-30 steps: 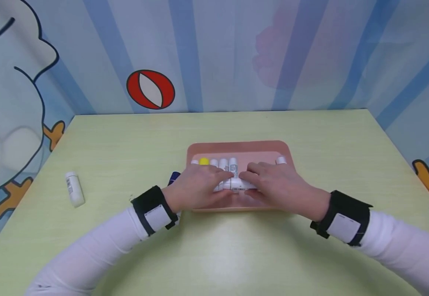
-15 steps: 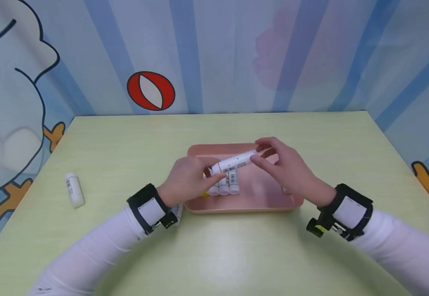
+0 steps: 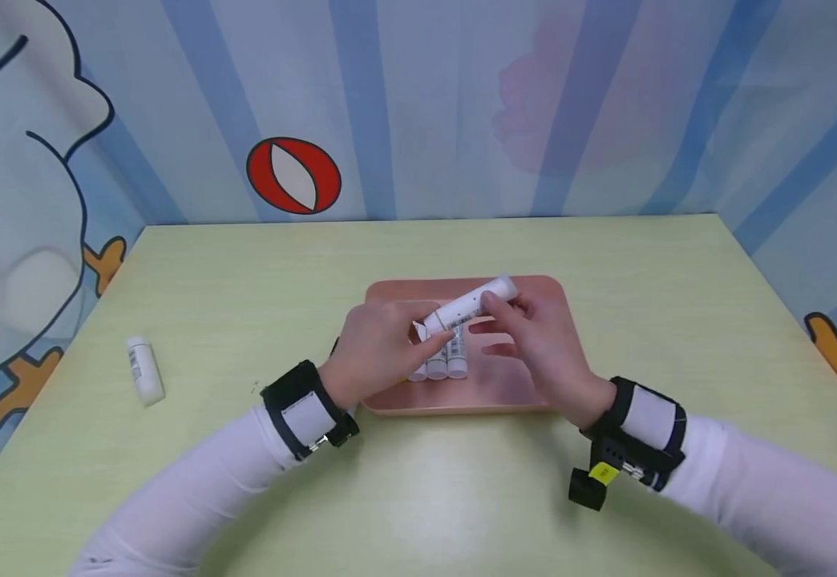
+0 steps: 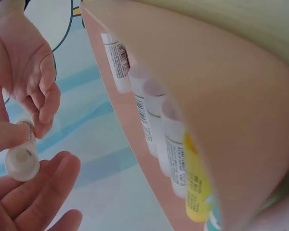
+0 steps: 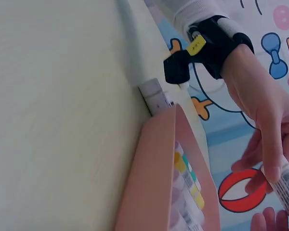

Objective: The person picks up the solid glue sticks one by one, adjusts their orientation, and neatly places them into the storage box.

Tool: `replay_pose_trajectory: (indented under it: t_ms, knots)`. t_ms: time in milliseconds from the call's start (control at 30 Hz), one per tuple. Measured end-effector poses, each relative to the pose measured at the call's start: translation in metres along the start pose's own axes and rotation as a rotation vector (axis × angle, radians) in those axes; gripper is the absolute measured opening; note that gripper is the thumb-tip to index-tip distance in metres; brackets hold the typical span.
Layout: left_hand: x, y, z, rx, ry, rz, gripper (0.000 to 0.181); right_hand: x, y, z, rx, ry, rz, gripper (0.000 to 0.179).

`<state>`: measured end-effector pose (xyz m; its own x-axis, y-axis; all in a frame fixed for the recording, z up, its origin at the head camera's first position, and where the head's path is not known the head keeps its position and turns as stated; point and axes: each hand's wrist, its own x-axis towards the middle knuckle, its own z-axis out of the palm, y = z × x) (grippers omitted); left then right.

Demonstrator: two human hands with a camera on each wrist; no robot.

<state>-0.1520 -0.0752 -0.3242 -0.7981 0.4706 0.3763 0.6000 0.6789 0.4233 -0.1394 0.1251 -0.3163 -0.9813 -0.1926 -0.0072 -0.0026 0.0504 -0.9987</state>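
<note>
A white capped tube (image 3: 466,309) with a barcode label is held tilted above the pink tray (image 3: 512,397), its right end higher. My left hand (image 3: 378,349) pinches its lower left end between thumb and fingers. Near the upper end, my right hand (image 3: 548,344) pinches it with thumb and index finger, the other fingers loosely spread. In the left wrist view, the tube's round end (image 4: 23,163) faces the camera. Inside the tray, similar white tubes (image 4: 176,149) lie side by side with a yellow tube (image 4: 197,187) and a teal one (image 4: 213,221).
Another white tube (image 3: 146,372) lies on the table at the left. Beside the tray's left end, another tube (image 5: 154,95) rests on the table, mostly hidden by my left hand in the head view. A printed cloth wall (image 3: 454,112) stands behind the table.
Both hands have risen from inside the tray, lifting a white tube that lay crosswise there. In the last half second the right wrist has turned and its grip moved closer along the tube.
</note>
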Motion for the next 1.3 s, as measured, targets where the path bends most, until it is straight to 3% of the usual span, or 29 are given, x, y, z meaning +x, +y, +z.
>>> replay_pose_trajectory:
  t_ms: [167, 300, 367, 567, 700, 833, 933, 1100, 1300]
  knots:
    - [-0.001, 0.003, 0.002, 0.051, 0.009, 0.053, 0.027, -0.003, 0.000, 0.004, -0.022, 0.038, 0.014, 0.045]
    - [-0.002, -0.001, 0.002, 0.056, -0.027, 0.024, 0.032, -0.002, 0.002, 0.003, -0.028, 0.029, -0.017, 0.041]
    - [-0.004, -0.006, 0.002, 0.081, -0.058, -0.006, 0.034, 0.001, 0.003, 0.001, -0.036, 0.028, -0.045, 0.039]
    - [-0.009, -0.028, -0.010, 0.175, -0.167, -0.188, 0.043, 0.018, 0.008, -0.017, -0.027, 0.088, -0.114, 0.043]
    - [-0.010, -0.048, -0.018, 0.229, -0.184, -0.275, 0.042, 0.027, 0.012, -0.035, -0.083, 0.117, -0.155, 0.049]
    - [-0.011, -0.063, -0.020, 0.264, -0.217, -0.368, 0.043, 0.036, 0.015, -0.054, -0.262, 0.089, -0.256, 0.051]
    - [-0.011, -0.069, -0.019, 0.236, -0.257, -0.422, 0.043, 0.043, 0.015, -0.066, -0.408, 0.059, -0.286, 0.051]
    - [-0.009, -0.071, -0.016, 0.136, -0.300, -0.491, 0.040, 0.048, 0.014, -0.076, -0.637, -0.058, -0.194, 0.053]
    - [-0.008, -0.068, -0.013, 0.093, -0.319, -0.561, 0.039, 0.051, 0.015, -0.076, -0.889, -0.225, -0.071, 0.049]
